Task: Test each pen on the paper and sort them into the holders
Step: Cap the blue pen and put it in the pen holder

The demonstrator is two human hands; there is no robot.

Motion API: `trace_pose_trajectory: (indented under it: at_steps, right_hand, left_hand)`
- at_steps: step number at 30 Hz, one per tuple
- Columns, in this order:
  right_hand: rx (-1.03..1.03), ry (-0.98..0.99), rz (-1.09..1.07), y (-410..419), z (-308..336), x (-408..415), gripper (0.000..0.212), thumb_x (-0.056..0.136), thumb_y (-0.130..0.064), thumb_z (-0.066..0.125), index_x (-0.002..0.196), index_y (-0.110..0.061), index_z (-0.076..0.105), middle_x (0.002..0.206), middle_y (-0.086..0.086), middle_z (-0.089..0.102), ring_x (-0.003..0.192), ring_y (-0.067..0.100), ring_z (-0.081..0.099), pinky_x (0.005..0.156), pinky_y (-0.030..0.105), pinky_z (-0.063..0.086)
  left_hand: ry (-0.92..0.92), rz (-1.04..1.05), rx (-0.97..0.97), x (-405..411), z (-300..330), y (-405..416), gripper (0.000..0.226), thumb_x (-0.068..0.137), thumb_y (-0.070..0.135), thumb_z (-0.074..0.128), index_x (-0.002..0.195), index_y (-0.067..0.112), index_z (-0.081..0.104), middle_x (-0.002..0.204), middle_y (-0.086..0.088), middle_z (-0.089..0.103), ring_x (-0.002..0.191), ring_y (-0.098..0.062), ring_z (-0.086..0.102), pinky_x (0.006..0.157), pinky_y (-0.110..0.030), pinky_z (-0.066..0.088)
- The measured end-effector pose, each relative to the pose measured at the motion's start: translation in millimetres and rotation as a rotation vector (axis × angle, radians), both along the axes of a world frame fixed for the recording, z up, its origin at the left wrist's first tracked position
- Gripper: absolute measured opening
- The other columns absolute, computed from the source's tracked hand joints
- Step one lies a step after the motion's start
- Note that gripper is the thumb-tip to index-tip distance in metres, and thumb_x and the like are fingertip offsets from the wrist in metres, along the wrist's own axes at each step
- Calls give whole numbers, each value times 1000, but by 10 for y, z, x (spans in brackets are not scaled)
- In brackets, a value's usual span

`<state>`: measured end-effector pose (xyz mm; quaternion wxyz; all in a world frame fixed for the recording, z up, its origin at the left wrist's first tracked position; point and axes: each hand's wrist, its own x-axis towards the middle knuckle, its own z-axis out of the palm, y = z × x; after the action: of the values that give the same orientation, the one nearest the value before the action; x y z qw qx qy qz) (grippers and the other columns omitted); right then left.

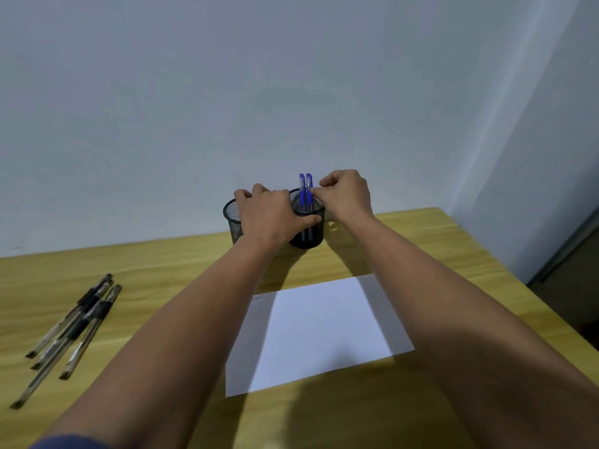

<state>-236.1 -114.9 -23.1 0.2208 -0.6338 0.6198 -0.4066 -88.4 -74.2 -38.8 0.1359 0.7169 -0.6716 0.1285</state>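
Two black mesh holders stand side by side at the table's far edge. The right holder has two blue pens standing upright in it. My left hand reaches between the holders and grips the right holder's near rim with the thumb, hiding much of the left holder. My right hand hovers at the right holder's far right rim with curled fingers pinching at the blue pens. A white sheet of paper lies in the middle of the table, with a faint mark near its far left corner.
Several black-grip pens lie loose in a bunch on the wooden table at the left. A pale wall rises just behind the holders. The table's right edge drops off beside a dark floor area.
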Motion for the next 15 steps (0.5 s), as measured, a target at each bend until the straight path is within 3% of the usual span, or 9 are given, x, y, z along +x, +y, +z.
trace_pose_trajectory:
  at_steps: [2,6,10,15]
  right_hand:
    - [2,-3,-12,73,18,-7,31,86,-27,80,115,-15,80,114,3,80,105,22,75,96,35,59]
    - [-54,-17,-13,256,138,-32,30,89,-23,72,117,-16,80,114,3,80,105,22,73,94,34,58]
    - [-110,-44,27,536,315,97,17,92,-22,70,104,-19,81,100,-2,79,97,20,73,87,31,57]
    - [-121,-28,159,951,421,549,9,92,-24,71,86,-24,78,82,-11,74,84,13,71,78,28,55]
  left_hand:
    - [-13,-5,11,6,30,28,77,63,97,43,83,25,60,73,4,60,100,-27,54,85,-47,34]
    - [-7,-28,-3,98,114,198,78,66,97,39,87,23,51,82,3,63,104,-28,54,86,-47,36]
    - [16,-21,-23,373,254,521,81,80,91,26,102,21,60,106,0,70,115,-29,53,88,-48,38]
    - [111,50,19,1030,417,999,69,94,74,36,135,24,59,129,1,66,126,-29,50,94,-46,42]
